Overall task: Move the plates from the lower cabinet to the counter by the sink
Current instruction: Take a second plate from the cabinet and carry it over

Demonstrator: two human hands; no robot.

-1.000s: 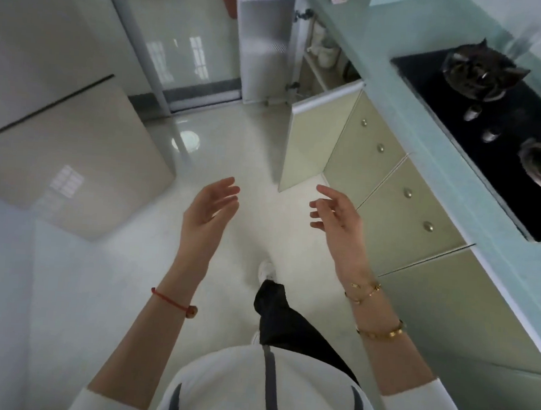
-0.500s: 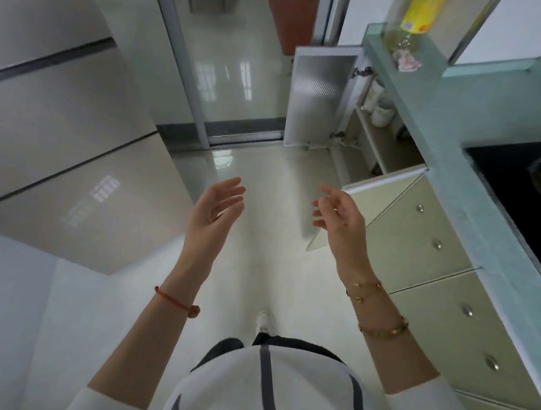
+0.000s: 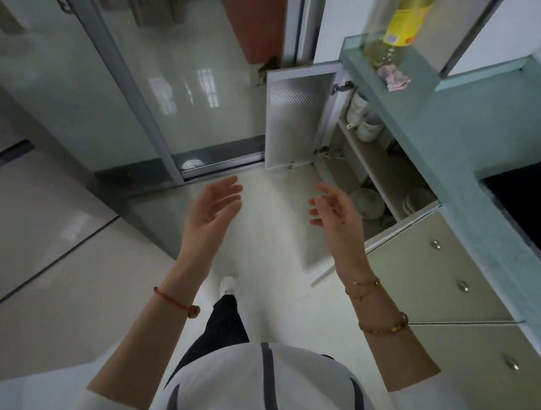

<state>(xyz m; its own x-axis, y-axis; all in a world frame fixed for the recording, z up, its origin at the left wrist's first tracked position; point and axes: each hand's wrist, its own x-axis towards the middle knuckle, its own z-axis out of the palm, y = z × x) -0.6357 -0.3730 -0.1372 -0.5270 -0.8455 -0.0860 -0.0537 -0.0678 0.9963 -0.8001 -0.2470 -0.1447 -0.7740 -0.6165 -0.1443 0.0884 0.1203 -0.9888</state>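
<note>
Kitchen, pale tiled floor, teal counter (image 3: 444, 127) along right edge. Lower cabinet (image 3: 366, 162) open; plates (image 3: 367, 203) on bottom shelf, none on visible counter. Left hand (image 3: 213, 205) and right hand (image 3: 334, 214) spread wide, empty, short of cabinet. Judged: transfer not begun.

Open lower cabinet (image 3: 370, 167), plates (image 3: 367, 202) on bottom shelf, cups (image 3: 366, 123) on upper shelf, bottle (image 3: 402, 25) on green counter (image 3: 460, 122)

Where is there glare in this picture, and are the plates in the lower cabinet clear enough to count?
Head view: window reflections glare on the glass sliding door; the wide lens bends the countertop edge; the plates lie in shadow inside the lower cabinet, too soft to count.
</note>
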